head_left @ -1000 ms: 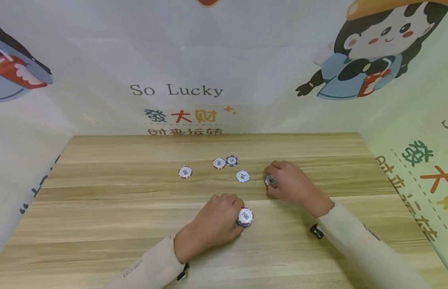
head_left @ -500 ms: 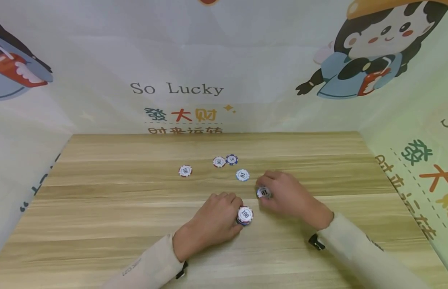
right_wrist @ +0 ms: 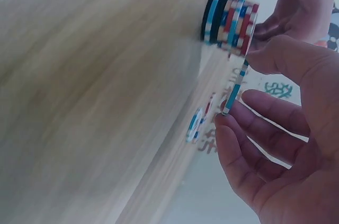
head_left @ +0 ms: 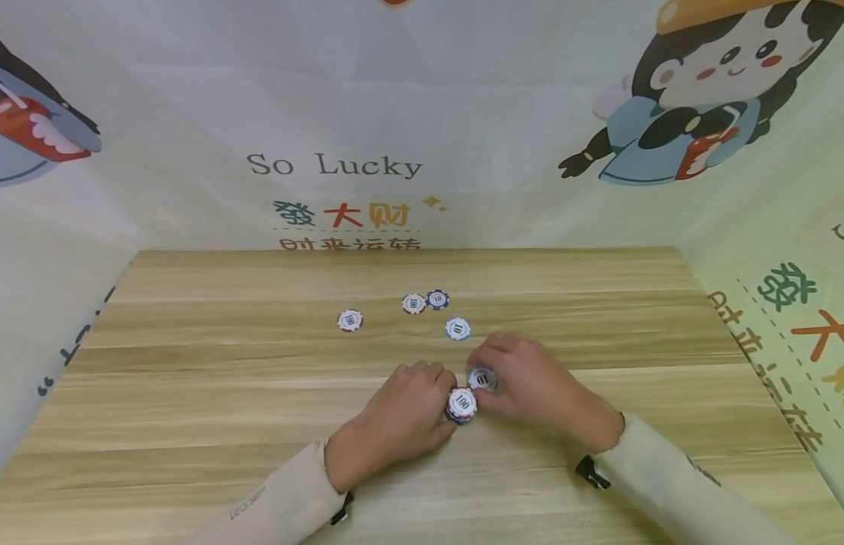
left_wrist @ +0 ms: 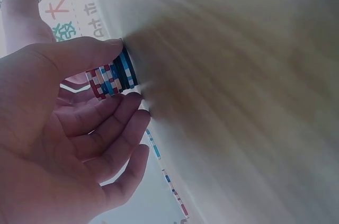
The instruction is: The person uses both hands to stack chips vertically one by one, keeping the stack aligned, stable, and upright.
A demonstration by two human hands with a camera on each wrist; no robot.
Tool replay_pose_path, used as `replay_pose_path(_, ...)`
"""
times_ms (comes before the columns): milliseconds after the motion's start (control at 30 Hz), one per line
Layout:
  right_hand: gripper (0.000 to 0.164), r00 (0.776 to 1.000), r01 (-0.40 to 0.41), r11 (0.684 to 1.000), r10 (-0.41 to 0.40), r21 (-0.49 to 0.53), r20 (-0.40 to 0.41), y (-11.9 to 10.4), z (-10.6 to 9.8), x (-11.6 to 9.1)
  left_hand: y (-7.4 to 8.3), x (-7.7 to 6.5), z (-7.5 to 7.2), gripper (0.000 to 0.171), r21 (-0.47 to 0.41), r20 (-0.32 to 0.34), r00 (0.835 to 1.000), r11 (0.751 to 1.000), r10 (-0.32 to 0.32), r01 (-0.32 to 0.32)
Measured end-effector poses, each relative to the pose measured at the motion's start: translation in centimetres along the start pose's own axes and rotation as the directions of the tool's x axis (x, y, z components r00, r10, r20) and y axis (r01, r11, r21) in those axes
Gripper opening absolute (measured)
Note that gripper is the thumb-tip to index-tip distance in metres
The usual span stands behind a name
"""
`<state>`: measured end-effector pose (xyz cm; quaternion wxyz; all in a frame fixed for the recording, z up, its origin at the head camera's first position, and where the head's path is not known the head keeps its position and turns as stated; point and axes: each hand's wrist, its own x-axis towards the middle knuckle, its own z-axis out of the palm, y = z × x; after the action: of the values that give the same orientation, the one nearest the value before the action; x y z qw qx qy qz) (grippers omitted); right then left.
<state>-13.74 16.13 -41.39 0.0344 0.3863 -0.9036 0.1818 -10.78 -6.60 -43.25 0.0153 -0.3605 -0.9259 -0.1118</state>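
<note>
A short stack of poker chips (head_left: 462, 404) stands on the table, a red-edged 100 chip on top. My left hand (head_left: 400, 409) holds it from the left, thumb on one side and fingers curled around the other. In the left wrist view the stack (left_wrist: 112, 74) shows red, blue, light blue and black edges. Between thumb and fingertips, my right hand (head_left: 534, 384) pinches one light-blue poker chip (head_left: 482, 378) marked 10. The right wrist view shows this chip (right_wrist: 236, 89) edge-on, off the table, close beside the top of the stack.
Loose chips lie farther back: a light-blue 10 chip (head_left: 458, 328), a dark-blue 10 chip (head_left: 437, 300), a red 100 chip (head_left: 413, 303) touching it, and another red 100 chip (head_left: 350, 320) to the left. Printed cloth walls (head_left: 490, 129) enclose the wooden table (head_left: 224, 393).
My right hand has carried the light-blue chip left and toward the front, up to the stack. My left hand stays on the stack, and the loose chips have not moved.
</note>
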Motion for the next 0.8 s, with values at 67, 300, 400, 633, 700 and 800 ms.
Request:
replay_pose_path(67,0.032,1.000,-0.009,1.000,0.009,0.002,0.013,-0.4,-0.1,0.0,0.0,0.0,-0.1,0.036,0.000,0.001,1.000,1.000,0.000,0.000)
replay_pose_path(300,0.034,1.000,0.022,0.999,-0.023,0.025,0.019,-1.4,0.2,0.0,0.0,-0.2,-0.4,0.039,0.000,0.016,1.000,1.000,-0.008,0.008)
replay_pose_path(400,0.033,0.999,0.046,0.998,-0.046,0.030,0.006,-1.6,0.4,0.1,-0.1,-0.3,-0.5,0.040,0.005,0.014,1.000,1.000,-0.005,0.005)
replay_pose_path(633,0.028,0.997,0.078,0.996,-0.077,0.050,-0.012,-2.0,0.9,0.3,-0.1,-0.4,-0.5,0.040,0.012,-0.001,1.000,1.000,0.000,0.000)
replay_pose_path(700,0.027,0.996,0.087,0.995,-0.086,0.048,-0.016,-2.1,1.0,0.3,-0.2,-0.5,-0.5,0.040,0.014,-0.006,1.000,1.000,-0.001,0.001)
replay_pose_path(800,0.027,0.995,0.097,0.994,-0.096,0.043,-0.016,-2.3,1.1,0.3,-0.2,-0.6,-0.5,0.040,0.014,-0.009,1.000,1.000,-0.004,0.004)
